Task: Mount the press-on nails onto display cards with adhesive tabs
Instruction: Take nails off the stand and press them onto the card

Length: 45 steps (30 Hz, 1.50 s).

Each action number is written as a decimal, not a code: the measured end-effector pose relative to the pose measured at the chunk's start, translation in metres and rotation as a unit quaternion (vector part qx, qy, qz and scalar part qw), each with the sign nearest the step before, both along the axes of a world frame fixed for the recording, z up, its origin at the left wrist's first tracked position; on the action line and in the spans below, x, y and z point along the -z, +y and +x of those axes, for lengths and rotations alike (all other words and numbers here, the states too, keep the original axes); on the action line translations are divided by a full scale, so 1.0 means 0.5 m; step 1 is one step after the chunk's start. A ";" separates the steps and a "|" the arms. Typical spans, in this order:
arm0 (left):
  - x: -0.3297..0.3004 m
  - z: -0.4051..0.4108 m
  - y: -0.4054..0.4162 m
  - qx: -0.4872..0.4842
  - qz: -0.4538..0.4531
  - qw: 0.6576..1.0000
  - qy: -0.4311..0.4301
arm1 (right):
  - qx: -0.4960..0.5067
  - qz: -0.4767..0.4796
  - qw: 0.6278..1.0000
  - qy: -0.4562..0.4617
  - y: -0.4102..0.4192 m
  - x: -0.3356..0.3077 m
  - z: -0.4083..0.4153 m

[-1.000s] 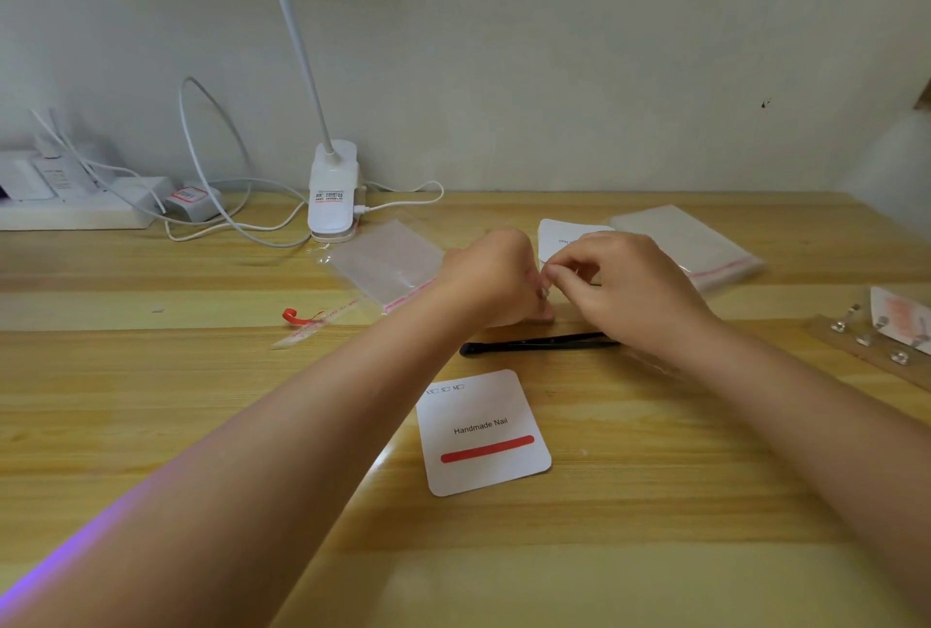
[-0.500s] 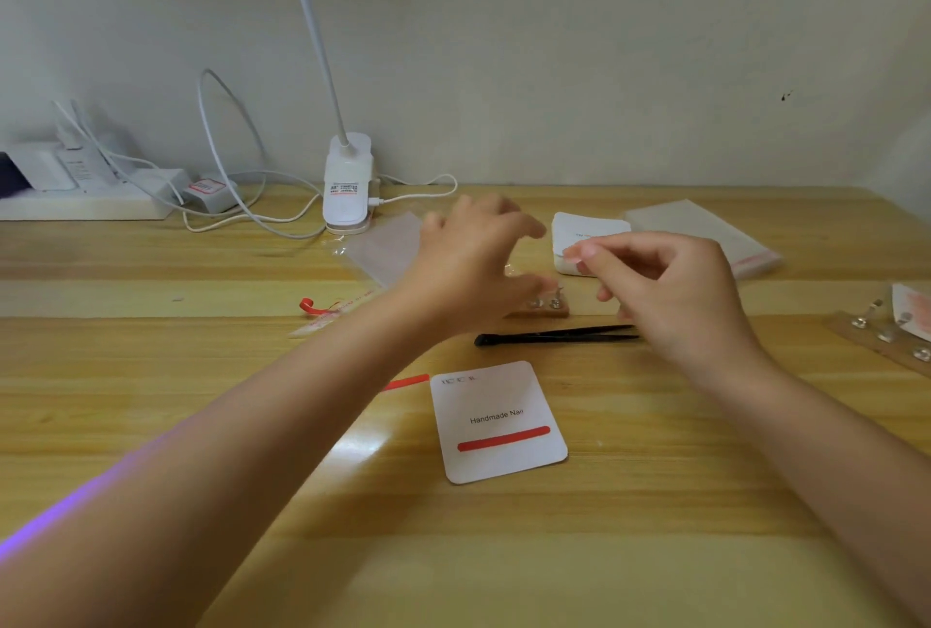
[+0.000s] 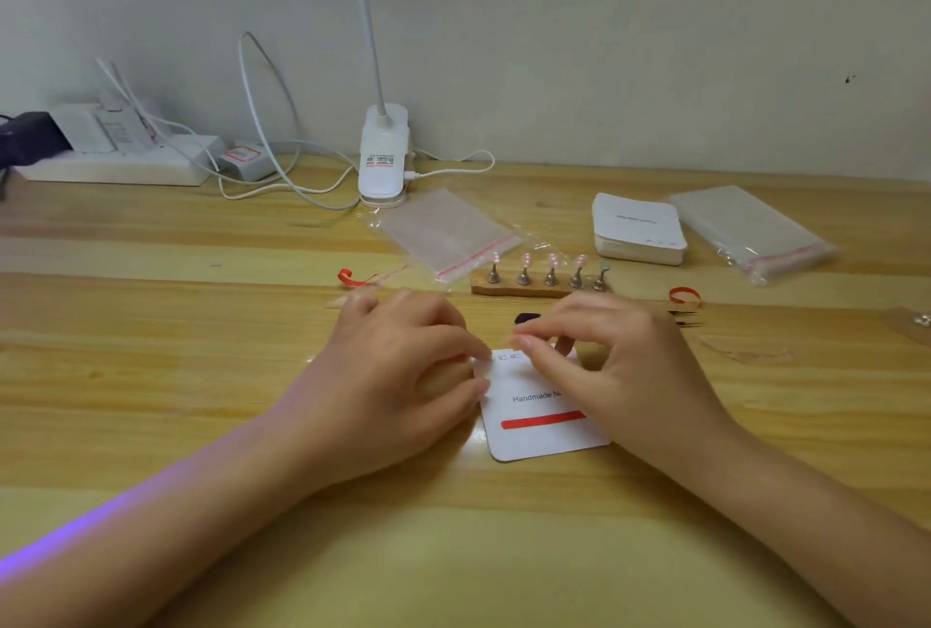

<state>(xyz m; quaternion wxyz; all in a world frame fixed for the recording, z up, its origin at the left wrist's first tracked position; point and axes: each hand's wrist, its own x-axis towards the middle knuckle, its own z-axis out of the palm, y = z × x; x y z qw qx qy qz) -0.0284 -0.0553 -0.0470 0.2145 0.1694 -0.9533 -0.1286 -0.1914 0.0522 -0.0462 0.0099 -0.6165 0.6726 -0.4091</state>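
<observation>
Single head-worn wide-angle view, looking forward and down across the wooden table [image 3: 151, 375] toward the back wall [image 3: 604, 22]. Close to the near table edge; both forearms enter from the bottom corners. No second view, nothing shared.

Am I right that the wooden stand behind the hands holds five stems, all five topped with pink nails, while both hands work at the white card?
Not quite. In the head view the wooden stand has five stems, but only four carry pink nails; the rightmost stem is bare. The left hand and right hand are indeed at the white card.
</observation>
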 end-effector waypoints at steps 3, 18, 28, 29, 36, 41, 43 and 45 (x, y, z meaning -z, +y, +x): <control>0.009 0.001 -0.001 -0.002 0.000 1.000 0.006 | 0.004 -0.013 0.997 0.073 0.000 0.008 0.005; 0.023 -0.001 0.000 -0.009 0.025 0.999 0.044 | -0.020 -0.100 0.951 0.290 -0.005 0.028 0.002; 0.024 -0.002 0.000 -0.009 0.034 0.998 0.046 | -0.036 -0.109 0.947 0.300 -0.007 0.029 0.003; 0.024 -0.002 0.000 -0.009 0.038 0.998 0.046 | -0.035 -0.113 0.945 0.304 -0.008 0.027 0.004; 0.026 -0.003 -0.001 -0.014 0.047 0.997 0.052 | -0.029 -0.118 0.944 0.308 -0.015 0.025 0.004; 0.025 -0.003 -0.001 -0.014 0.047 0.997 0.054 | -0.033 -0.111 0.942 0.315 -0.016 0.027 0.004; 0.025 -0.002 -0.001 -0.015 0.050 0.997 0.055 | -0.036 -0.104 0.943 0.314 -0.014 0.028 0.004; 0.025 -0.001 -0.001 -0.015 0.054 0.997 0.054 | -0.041 -0.096 0.946 0.308 -0.012 0.028 0.006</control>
